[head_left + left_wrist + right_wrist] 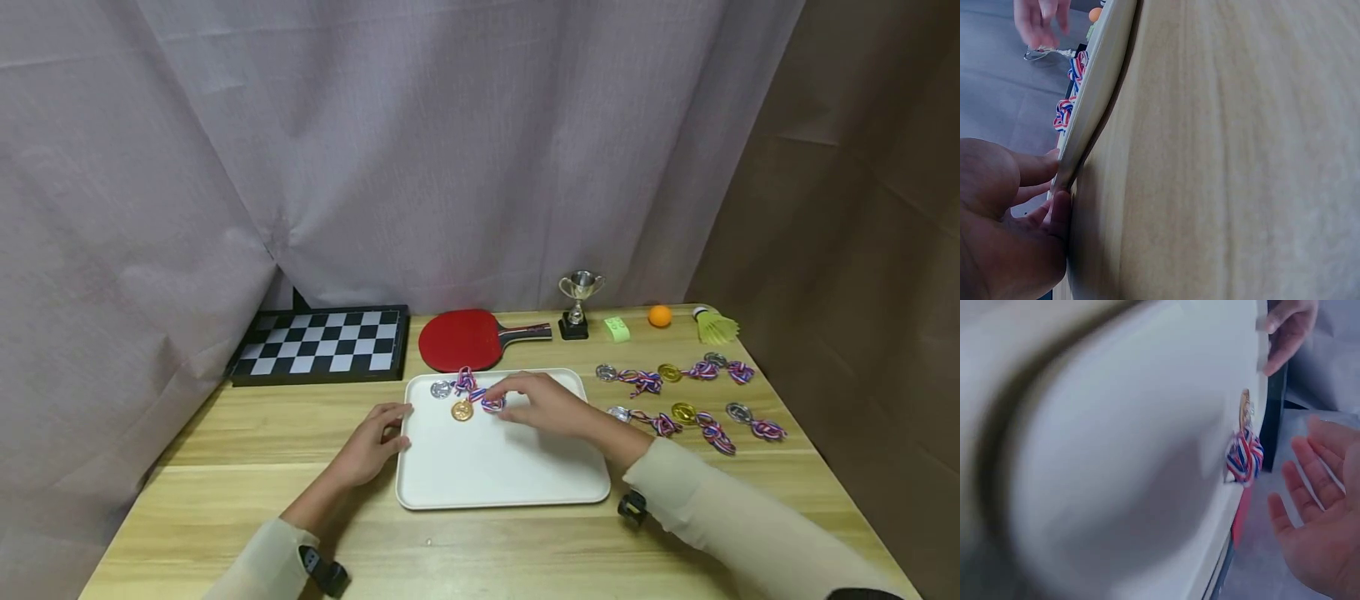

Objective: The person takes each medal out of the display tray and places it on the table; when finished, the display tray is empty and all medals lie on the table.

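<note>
A white tray [502, 467] lies on the wooden table. My left hand [375, 442] rests at its left rim, fingertips and thumb touching the edge with a gap between them. Near the tray's back left corner lie a silver medal [441, 389] and a gold medal [462, 410], each with a bunched red, white and blue ribbon. My right hand [543, 404] hovers over the back of the tray, fingertips beside the gold medal's ribbon [492, 406]. In the right wrist view the right hand's fingers [1302, 487] are loosely spread and hold nothing.
Several ribboned medals [684, 413] lie in two rows right of the tray. Behind stand a chessboard [322, 343], a red table tennis bat [459, 337], a small trophy [579, 292], a green block [617, 329], an orange ball [660, 316] and a yellow shuttlecock [716, 326].
</note>
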{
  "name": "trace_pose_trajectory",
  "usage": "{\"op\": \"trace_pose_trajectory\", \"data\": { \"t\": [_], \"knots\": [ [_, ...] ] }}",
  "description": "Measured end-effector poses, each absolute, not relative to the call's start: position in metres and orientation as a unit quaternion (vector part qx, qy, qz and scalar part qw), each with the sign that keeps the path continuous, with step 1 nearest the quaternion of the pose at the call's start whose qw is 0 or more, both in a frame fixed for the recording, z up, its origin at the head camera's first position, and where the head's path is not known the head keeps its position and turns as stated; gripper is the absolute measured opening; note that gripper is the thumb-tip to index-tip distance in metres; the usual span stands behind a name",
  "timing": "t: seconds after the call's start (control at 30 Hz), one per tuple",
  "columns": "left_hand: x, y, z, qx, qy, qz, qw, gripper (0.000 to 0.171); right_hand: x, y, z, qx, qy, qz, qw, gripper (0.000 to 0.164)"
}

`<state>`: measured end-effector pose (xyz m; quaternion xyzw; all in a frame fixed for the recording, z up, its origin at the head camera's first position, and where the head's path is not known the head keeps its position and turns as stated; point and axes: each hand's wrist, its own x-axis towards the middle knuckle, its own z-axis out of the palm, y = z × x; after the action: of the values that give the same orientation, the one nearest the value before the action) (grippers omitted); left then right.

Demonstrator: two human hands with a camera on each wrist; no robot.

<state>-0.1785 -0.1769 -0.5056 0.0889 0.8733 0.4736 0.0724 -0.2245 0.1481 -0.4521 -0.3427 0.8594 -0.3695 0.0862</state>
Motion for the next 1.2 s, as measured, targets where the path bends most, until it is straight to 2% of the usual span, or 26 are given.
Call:
{"op": "trace_pose_trajectory", "data": {
  "t": [0.27, 0.63, 0.87, 1.2],
  "knots": [
    [-0.177, -0.178, -0.505, 0.103, 0.869, 0.479, 0.067, 0.051, -0.238, 0.109, -0.473, -0.36, 0.875, -0.316, 0.065, 0.034],
    [-0.178, -0.179, -0.506, 0.103, 0.865, 0.486, 0.068, 0.049, -0.238, 0.091, -0.493, -0.33, 0.895, -0.295, 0.048, 0.03],
    [-0.178, -0.178, -0.506, 0.097, 0.871, 0.476, 0.07, 0.05, -0.236, 0.088, -0.493, -0.304, 0.903, -0.292, 0.084, 0.024],
    [-0.177, -0.179, -0.504, 0.104, 0.87, 0.478, 0.067, 0.049, -0.245, 0.099, -0.493, -0.322, 0.863, -0.358, 0.151, 0.029]
  ]
}}
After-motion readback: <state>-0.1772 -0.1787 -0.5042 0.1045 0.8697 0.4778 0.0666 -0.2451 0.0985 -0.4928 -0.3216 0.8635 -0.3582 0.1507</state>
